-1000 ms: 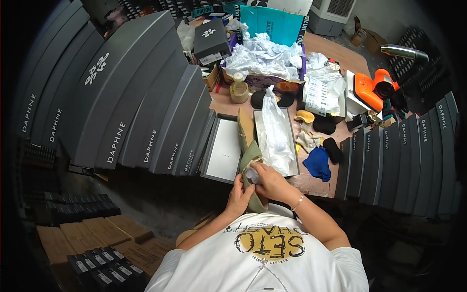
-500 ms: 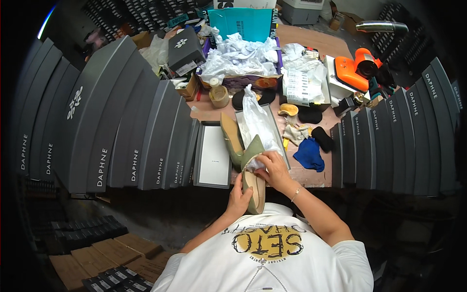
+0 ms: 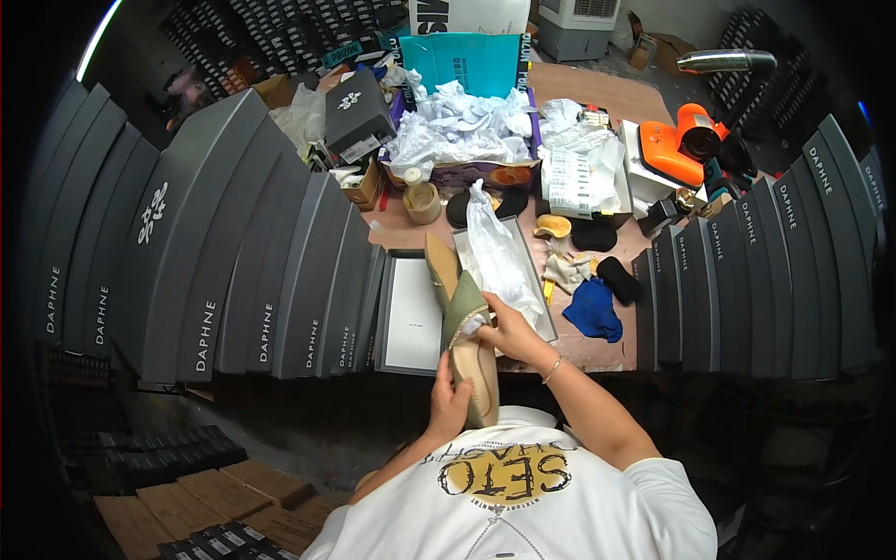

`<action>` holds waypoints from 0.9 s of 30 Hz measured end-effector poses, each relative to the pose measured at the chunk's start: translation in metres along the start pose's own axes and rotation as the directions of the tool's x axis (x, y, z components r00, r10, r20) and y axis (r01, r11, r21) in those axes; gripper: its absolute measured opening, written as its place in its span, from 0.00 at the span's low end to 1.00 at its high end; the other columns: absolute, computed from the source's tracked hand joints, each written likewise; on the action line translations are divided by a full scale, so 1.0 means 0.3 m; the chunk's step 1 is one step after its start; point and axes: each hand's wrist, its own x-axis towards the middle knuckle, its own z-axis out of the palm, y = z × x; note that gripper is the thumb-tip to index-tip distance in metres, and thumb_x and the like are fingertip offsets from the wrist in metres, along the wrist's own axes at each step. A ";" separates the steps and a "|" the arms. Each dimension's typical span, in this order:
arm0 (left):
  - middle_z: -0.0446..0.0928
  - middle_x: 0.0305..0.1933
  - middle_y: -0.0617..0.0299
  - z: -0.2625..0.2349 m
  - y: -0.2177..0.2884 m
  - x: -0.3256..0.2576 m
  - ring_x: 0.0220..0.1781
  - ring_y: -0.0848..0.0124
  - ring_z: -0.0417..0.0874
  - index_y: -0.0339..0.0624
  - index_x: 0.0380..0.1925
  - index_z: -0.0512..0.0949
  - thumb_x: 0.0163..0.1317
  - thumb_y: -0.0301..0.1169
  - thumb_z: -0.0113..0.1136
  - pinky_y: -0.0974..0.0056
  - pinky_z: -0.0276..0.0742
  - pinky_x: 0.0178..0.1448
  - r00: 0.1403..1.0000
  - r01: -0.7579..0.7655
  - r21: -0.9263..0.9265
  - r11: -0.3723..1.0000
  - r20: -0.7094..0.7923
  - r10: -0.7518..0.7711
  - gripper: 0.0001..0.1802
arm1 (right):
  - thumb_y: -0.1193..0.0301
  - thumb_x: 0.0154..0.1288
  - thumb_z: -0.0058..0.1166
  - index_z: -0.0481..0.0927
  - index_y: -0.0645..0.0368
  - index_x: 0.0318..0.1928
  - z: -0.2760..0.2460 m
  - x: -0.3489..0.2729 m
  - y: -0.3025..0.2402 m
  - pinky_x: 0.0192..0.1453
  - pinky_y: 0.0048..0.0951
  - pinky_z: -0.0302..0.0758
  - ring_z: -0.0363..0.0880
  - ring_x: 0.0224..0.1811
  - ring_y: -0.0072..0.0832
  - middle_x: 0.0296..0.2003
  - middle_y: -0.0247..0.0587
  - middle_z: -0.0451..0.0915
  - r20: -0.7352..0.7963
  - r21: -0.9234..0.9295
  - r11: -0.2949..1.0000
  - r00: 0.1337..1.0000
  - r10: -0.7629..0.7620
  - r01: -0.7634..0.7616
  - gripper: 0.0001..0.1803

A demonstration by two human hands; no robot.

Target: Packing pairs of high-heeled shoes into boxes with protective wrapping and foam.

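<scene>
Clasping the shoe (image 3: pixel 475 358) near the bench (image 3: pixel 597 353) edge, the left hand (image 3: pixel 450 401) holds its side; the right hand (image 3: pixel 511 336) is at the paper (image 3: pixel 473 324), grip unclear. Likely light, soft-topped; sole firmer to hold.

Since the first picture, we have parted our hands on the green shoe (image 3: pixel 474 359): the left hand (image 3: pixel 450 401), then close beside the right hand (image 3: pixel 509 334), now sits farther back along the heel side. Our right fingers, curled into the opening a half second ago, now lie against the outer side of the upper. The white paper (image 3: pixel 474 324), first a sizable wad in the opening, shows only as a small piece, and the pale insole (image 3: pixel 483 381) is uncovered.
</scene>
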 end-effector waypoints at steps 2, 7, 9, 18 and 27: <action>0.71 0.58 0.51 -0.054 -0.023 0.039 0.56 0.70 0.73 0.30 0.67 0.54 0.62 0.26 0.46 0.67 0.69 0.59 0.987 0.048 -0.255 0.966 -0.135 -0.085 0.32 | 0.66 0.56 0.63 0.57 0.64 0.66 -0.036 0.004 0.018 0.40 0.30 0.75 0.78 0.43 0.34 0.53 0.56 0.73 0.000 -0.167 0.982 0.996 -0.094 0.093 0.41; 0.68 0.60 0.46 -0.304 -0.129 0.240 0.59 0.62 0.71 0.31 0.67 0.55 0.65 0.35 0.55 0.62 0.67 0.62 0.913 0.000 0.665 0.746 -0.305 0.272 0.35 | 0.63 0.54 0.65 0.52 0.72 0.67 -0.154 0.175 0.278 0.57 0.41 0.71 0.73 0.53 0.50 0.57 0.65 0.67 -0.343 -0.494 0.867 0.931 -0.123 -0.067 0.48; 0.67 0.60 0.44 -0.290 0.029 0.262 0.62 0.58 0.70 0.31 0.66 0.57 0.63 0.35 0.58 0.61 0.67 0.63 0.922 -0.157 0.592 0.791 -0.200 0.332 0.35 | 0.63 0.54 0.63 0.59 0.68 0.65 -0.157 0.246 0.317 0.56 0.42 0.71 0.73 0.53 0.52 0.55 0.64 0.70 -0.363 -0.526 0.842 0.927 -0.093 -0.121 0.41; 0.64 0.64 0.43 -0.184 0.018 0.342 0.67 0.57 0.65 0.33 0.68 0.53 0.58 0.41 0.66 0.55 0.64 0.66 0.998 -0.053 0.031 0.998 0.039 0.052 0.45 | 0.69 0.60 0.53 0.79 0.61 0.42 -0.143 0.305 0.251 0.55 0.33 0.71 0.78 0.45 0.40 0.40 0.46 0.81 -0.212 -0.458 0.884 0.954 -0.213 0.096 0.12; 0.76 0.52 0.59 -0.045 0.038 0.526 0.53 0.69 0.77 0.36 0.54 0.71 0.64 0.32 0.58 0.62 0.72 0.58 0.957 0.288 -0.687 0.668 0.178 -0.230 0.20 | 0.63 0.68 0.53 0.79 0.62 0.45 -0.275 0.342 -0.088 0.48 0.24 0.71 0.72 0.40 0.15 0.38 0.28 0.78 0.474 0.146 0.957 0.867 0.154 -0.250 0.14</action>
